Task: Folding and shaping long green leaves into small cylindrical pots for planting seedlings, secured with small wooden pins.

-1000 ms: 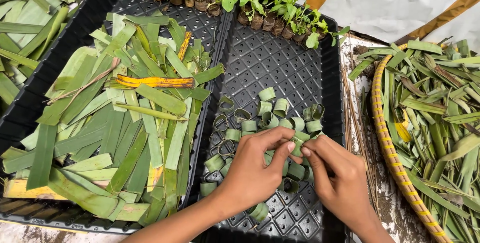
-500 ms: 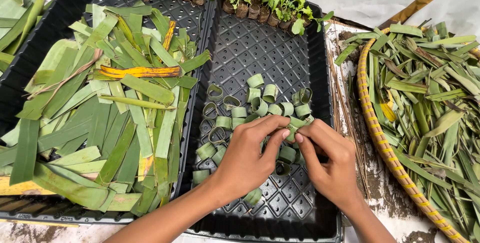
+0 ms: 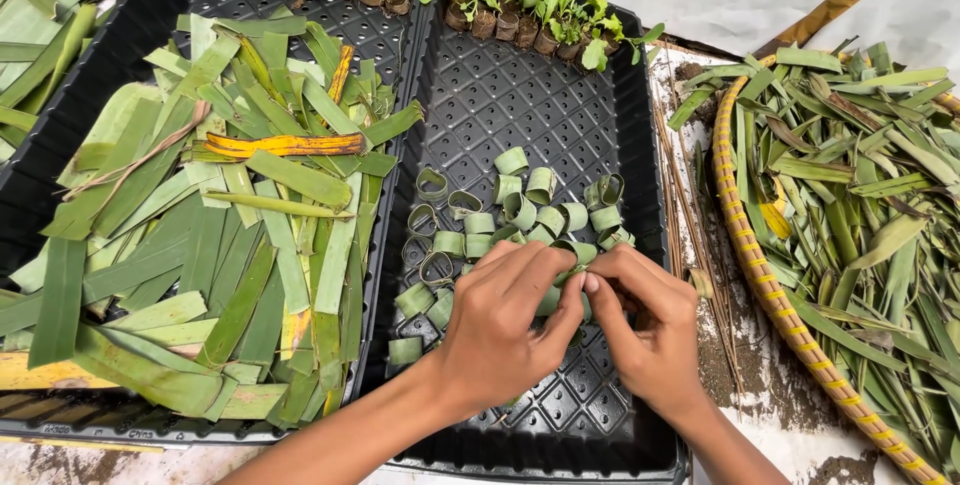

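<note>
Your left hand (image 3: 505, 320) and right hand (image 3: 640, 330) meet over the near half of the black perforated tray (image 3: 560, 115), fingertips pinched together on a small strip of green leaf (image 3: 572, 275) held between them; both hands are closed around it, thumbs touching or nearly so (the strip is mostly hidden by your fingers, so its exact shape cannot be told). Just beyond your knuckles lies a loose cluster of rolled leaf rings (image 3: 520, 210), green, lying on the tray floor, some upright, some tipped, several touching one another; a few more sit to the left of your left wrist. Along the far rim of that tray stands a row of small seedlings in dark plugs (image 3: 530, 15). To the left, a second black tray (image 3: 150, 5) holds a heap of flat cut leaf strips (image 3: 240, 265), mostly green, with one yellow-orange strip (image 3: 285, 145) lying across the top. To the right, well apart from your hands, a woven basket with a yellow rim (image 3: 745, 245) is piled with narrow green leaves (image 3: 850, 195). Dry thin sticks (image 3: 690, 205) lie between the tray and basket.
</note>
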